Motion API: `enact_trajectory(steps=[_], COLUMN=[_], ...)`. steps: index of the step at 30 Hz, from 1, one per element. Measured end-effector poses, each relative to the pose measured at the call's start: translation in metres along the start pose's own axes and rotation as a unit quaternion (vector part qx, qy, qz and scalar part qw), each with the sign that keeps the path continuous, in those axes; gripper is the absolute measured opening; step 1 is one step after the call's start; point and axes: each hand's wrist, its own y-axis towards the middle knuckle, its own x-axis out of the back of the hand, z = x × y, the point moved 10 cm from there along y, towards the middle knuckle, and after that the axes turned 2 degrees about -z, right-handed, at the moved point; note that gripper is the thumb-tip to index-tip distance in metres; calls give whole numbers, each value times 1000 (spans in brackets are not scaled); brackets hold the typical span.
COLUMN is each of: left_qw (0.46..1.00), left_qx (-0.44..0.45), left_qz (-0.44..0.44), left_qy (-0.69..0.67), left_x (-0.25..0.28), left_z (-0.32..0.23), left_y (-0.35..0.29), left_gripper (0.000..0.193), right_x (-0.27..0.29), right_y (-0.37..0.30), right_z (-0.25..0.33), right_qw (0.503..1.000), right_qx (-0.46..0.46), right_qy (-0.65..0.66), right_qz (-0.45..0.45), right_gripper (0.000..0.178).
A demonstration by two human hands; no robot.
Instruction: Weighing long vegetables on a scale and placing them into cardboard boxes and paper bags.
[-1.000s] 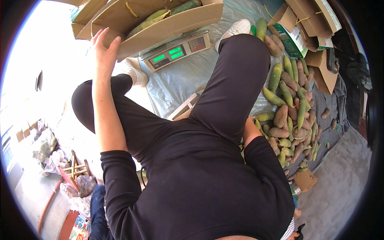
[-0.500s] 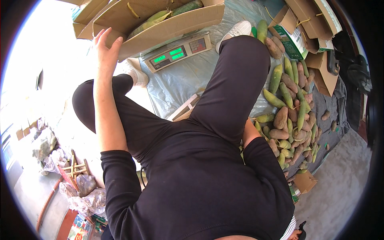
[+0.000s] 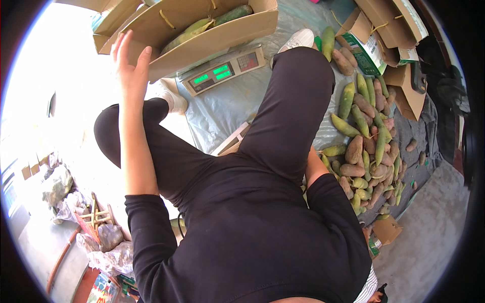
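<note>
Out past our knees, an open cardboard box (image 3: pixel 217 45) stands behind the lit panel of a scale (image 3: pixel 247 61); we cannot tell whether it rests on the weighing plate. Inside it we see a dark green vegetable (image 3: pixel 232 15) lying near a paler yellow-green one (image 3: pixel 188 35), and a yellow cord (image 3: pixel 166 19) loops from the far wall. Our left hand (image 3: pixel 131 68) is at the box's left end, its thumb and fingers spread apart; we cannot tell whether they touch the cardboard. Our right forearm (image 3: pixel 316 169) drops beside the right thigh, which hides the hand, so we cannot tell whether that hand is spread or clamped on something.

Under the scale we have a pale plastic sheet (image 3: pixel 230 106), with one of our white shoes (image 3: pixel 299 39) on either side. To our right lies a pile of green and reddish-brown long vegetables (image 3: pixel 356 149), partly on a dark grey cloth (image 3: pixel 419 129). Above the pile we see a green and white carton (image 3: pixel 359 50) and an opened brown box (image 3: pixel 408 93). Behind us on the left are plastic bags (image 3: pixel 118 258); on the right, part of another person in a striped garment (image 3: pixel 368 289).
</note>
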Motion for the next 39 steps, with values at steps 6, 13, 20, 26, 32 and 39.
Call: enact_trajectory(steps=[6, 13, 20, 26, 32, 39], left_qw=[971, 796, 943, 971, 980, 959], left_qx=[-145, -412, -125, -7, 113, 208], left_qz=[-128, 438, 290, 199, 144, 192], left_qy=[-143, -67, -103, -129, -77, -22], left_x=[76, -4, 18, 55, 67, 37], left_z=[-127, -253, -132, -46, 41, 99], left_y=[-3, -109, -32, 22, 51, 53], left_gripper=[56, 65, 48, 37, 43, 52], right_x=[11, -27, 6, 15, -68, -172], right_y=[14, 14, 65, 123, 119, 112], right_z=[3, 4, 17, 166, 399, 475], right_qw=[1000, 999, 999, 999, 948, 894], right_qx=[4, 11, 18, 34, 228, 352], right_qy=[-10, -25, -34, 26, -217, -274], right_qz=[12, 25, 20, 13, 51, 50], right_gripper=[27, 27, 27, 15, 31, 33])
